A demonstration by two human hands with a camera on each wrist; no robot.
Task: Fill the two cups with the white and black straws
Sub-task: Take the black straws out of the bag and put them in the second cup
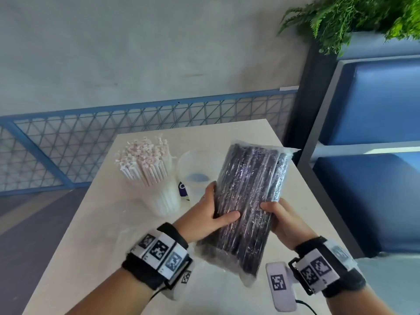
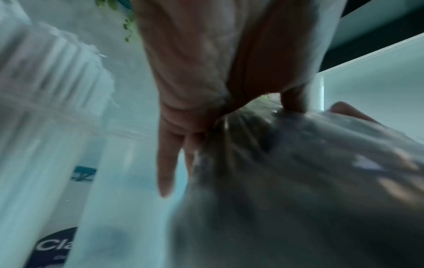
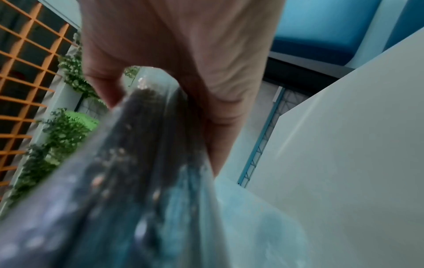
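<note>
You can read only one fragment of lettering: the white letters "Cla", cut off by the cup in front of it, on a dark label low and to the left of your left hand in the left wrist view. In the head view that same label sits just beyond your left hand, between the two cups, too small and blurred to read. The black-and-white square code markers on your wristbands carry no letters or numbers.

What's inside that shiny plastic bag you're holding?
Black straws, packed tight inside the clear plastic bag. Left hand and right hand grip its sides. How many straws cannot be told.
</note>
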